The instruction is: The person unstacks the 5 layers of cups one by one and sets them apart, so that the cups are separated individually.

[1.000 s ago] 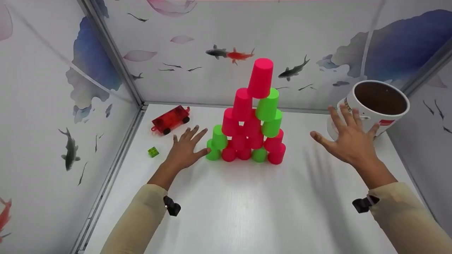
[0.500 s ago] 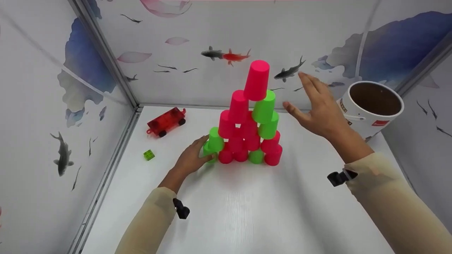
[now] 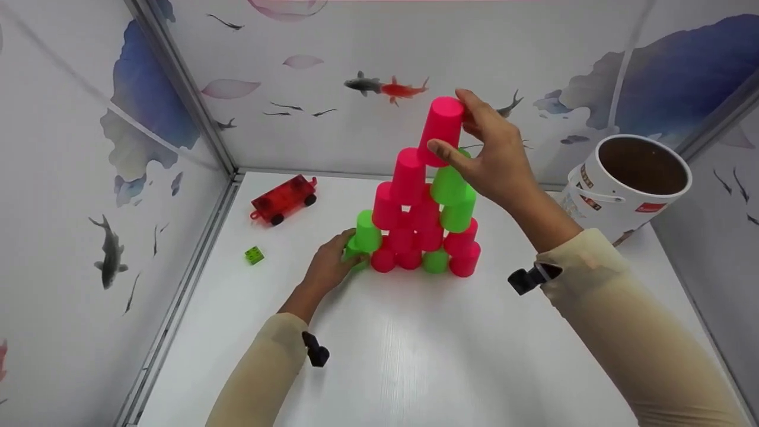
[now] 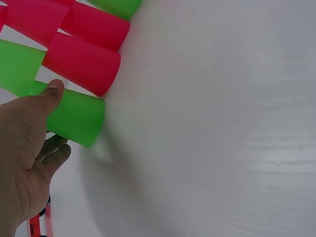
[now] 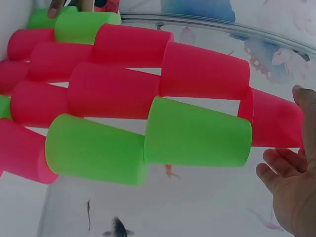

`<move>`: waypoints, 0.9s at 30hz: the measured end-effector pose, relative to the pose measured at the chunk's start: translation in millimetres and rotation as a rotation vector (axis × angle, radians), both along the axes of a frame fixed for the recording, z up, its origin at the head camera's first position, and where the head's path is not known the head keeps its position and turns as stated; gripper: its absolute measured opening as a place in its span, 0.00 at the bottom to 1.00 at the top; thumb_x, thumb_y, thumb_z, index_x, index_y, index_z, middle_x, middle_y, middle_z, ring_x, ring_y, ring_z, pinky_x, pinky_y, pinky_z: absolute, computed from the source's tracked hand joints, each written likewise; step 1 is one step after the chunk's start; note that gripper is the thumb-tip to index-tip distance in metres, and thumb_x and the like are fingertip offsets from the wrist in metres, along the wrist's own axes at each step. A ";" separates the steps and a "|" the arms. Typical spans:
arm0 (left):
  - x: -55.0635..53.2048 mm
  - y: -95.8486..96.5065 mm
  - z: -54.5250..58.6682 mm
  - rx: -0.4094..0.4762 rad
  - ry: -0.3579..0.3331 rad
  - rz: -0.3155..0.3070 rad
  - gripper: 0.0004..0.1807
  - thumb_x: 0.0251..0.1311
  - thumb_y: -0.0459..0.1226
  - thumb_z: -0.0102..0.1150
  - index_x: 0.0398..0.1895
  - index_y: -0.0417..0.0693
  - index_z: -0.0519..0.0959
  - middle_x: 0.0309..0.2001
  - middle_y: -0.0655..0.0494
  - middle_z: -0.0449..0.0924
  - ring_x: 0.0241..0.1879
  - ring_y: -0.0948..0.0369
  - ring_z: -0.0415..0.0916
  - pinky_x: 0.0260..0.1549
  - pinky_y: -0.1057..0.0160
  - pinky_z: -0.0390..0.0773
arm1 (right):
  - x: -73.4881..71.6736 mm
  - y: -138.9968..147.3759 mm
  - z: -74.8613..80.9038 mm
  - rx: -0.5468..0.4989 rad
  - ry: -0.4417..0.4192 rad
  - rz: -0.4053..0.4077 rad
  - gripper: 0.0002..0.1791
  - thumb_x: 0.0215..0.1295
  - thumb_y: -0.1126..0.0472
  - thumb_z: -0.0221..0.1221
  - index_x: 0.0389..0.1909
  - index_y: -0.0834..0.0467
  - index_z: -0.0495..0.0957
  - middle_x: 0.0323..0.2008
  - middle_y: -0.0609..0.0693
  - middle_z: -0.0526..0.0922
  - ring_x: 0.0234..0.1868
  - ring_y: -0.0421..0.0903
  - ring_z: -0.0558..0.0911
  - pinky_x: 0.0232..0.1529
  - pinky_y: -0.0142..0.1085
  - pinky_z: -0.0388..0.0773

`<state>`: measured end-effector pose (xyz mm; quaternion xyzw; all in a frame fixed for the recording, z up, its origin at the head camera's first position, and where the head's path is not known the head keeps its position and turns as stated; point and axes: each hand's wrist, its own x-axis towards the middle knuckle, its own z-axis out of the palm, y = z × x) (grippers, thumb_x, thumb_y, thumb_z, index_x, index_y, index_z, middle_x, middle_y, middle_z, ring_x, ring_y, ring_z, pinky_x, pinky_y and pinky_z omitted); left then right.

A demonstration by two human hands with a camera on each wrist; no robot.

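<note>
A pyramid of upside-down pink and green plastic cups stands on the white table (image 3: 385,356). At its peak sits a single pink cup (image 3: 442,127). My right hand (image 3: 495,151) has its thumb across the near side of that cup and its fingers around the right side. Two stacked green cups (image 3: 452,185) sit just below that hand. At the lower left corner, my left hand (image 3: 329,261) holds the bottom green cup (image 4: 79,117), thumb on one side and fingers on the other. Another green cup (image 3: 369,230) rests above it.
A white bucket (image 3: 599,219) with a brown inside stands at the back right. Left of the pyramid are a red toy wagon (image 3: 286,199) and a small green block (image 3: 254,255). Printed panels wall in the table at the back and sides.
My right hand has moved left from near the bucket to the top pink cup. My left hand has moved right and closed around the bottom left green cup. The pyramid still stands.
</note>
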<state>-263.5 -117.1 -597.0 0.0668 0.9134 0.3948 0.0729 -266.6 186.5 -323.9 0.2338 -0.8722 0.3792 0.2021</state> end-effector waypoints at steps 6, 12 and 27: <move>-1.8 0.9 -1.2 0.016 -0.014 0.005 0.39 0.73 0.48 0.73 0.84 0.62 0.69 0.74 0.53 0.79 0.74 0.49 0.77 0.76 0.45 0.77 | -3.3 -2.0 -2.9 -0.076 -0.012 -0.003 0.43 0.71 0.54 0.75 0.81 0.60 0.68 0.70 0.56 0.83 0.71 0.52 0.83 0.70 0.55 0.84; -3.4 -1.5 -5.8 0.024 -0.011 -0.001 0.40 0.72 0.48 0.73 0.84 0.60 0.68 0.74 0.52 0.79 0.75 0.50 0.76 0.76 0.45 0.76 | -1.1 -3.1 -0.3 -0.102 -0.029 -0.007 0.40 0.72 0.53 0.74 0.80 0.58 0.70 0.69 0.53 0.83 0.69 0.50 0.84 0.69 0.53 0.85; -4.0 -3.0 -5.5 0.019 -0.017 -0.014 0.39 0.72 0.50 0.73 0.83 0.62 0.69 0.73 0.54 0.80 0.75 0.50 0.76 0.77 0.45 0.75 | 8.4 84.1 -3.1 -0.192 -0.002 -0.244 0.41 0.70 0.55 0.76 0.81 0.52 0.71 0.69 0.54 0.84 0.69 0.50 0.84 0.68 0.33 0.83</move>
